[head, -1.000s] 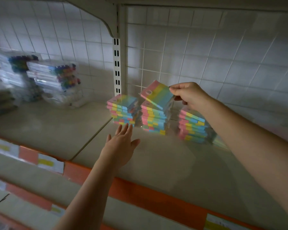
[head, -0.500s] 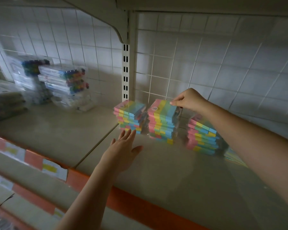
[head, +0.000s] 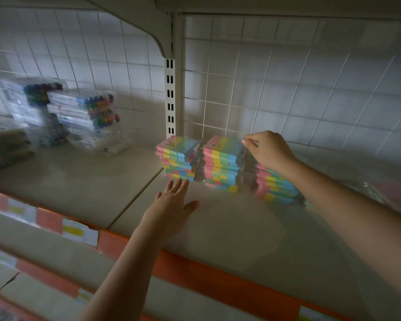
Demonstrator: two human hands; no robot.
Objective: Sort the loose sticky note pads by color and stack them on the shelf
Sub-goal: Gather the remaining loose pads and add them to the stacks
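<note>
Three stacks of pastel striped sticky note pads stand at the back of the shelf (head: 79,188): a left stack (head: 180,158), a taller middle stack (head: 222,163) and a right stack (head: 276,186). My right hand (head: 269,149) is at the right rear corner of the middle stack's top pad (head: 225,144), fingertips pinching the edge of its clear wrapper. That pad lies flat on the stack. My left hand (head: 171,209) hovers flat, fingers spread, just in front of the left stack and holds nothing.
Clear packs of coloured markers (head: 88,117) are piled at the back left. A white slotted upright (head: 170,96) and a tiled wall stand behind the stacks. More wrapped pads (head: 380,193) lie at the far right. An orange strip (head: 218,276) edges the shelf front.
My right hand brought the tilted pad down onto the middle stack, where it now lies flat. The left hand barely moved.
</note>
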